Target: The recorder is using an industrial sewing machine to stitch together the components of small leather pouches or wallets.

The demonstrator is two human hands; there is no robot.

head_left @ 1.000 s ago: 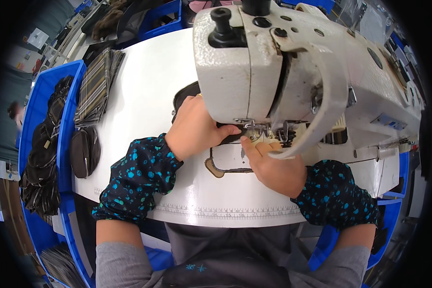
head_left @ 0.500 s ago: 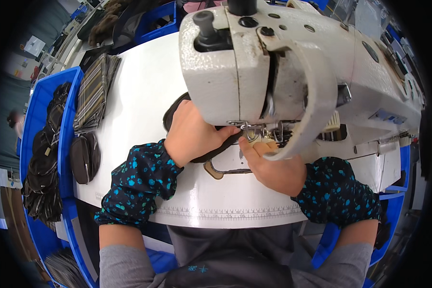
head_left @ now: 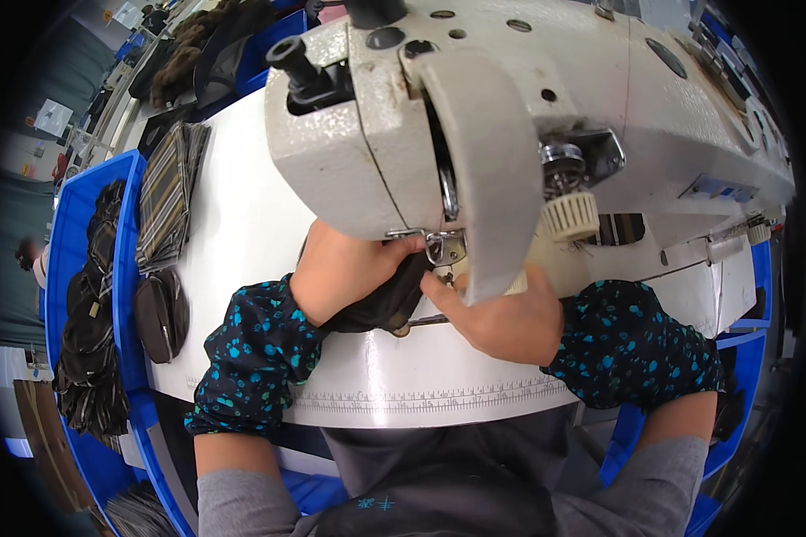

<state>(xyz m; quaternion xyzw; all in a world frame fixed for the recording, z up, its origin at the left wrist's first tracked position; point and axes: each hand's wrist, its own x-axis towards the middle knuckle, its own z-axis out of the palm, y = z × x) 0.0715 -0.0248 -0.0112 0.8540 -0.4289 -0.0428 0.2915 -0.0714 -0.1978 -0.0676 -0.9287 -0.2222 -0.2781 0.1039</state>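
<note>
A dark brown or black fabric piece (head_left: 378, 302) lies bunched under the front of a white sewing machine (head_left: 331, 170). My left hand (head_left: 342, 273) is closed on the fabric, its thumb reaching up beside the metal presser foot (head_left: 445, 248). From the other side, my right hand (head_left: 509, 320) comes close to the foot, and a fingertip meets the fabric's right edge. Its other fingers are partly hidden behind the machine's curved pale guard (head_left: 497, 170). Where needle and fabric meet is hard to make out.
Left of the white table (head_left: 242, 179) stands a blue bin (head_left: 126, 268) full of dark pouches. A dark oval pouch (head_left: 161, 315) and a stack of striped cloth pieces (head_left: 172, 192) lie by it. A printed ruler (head_left: 439, 396) runs along the near edge.
The machine sits farther left and larger in the picture. The fabric now bunches nearer me and covers much of the table's slot. Both hands stay at the presser foot.
</note>
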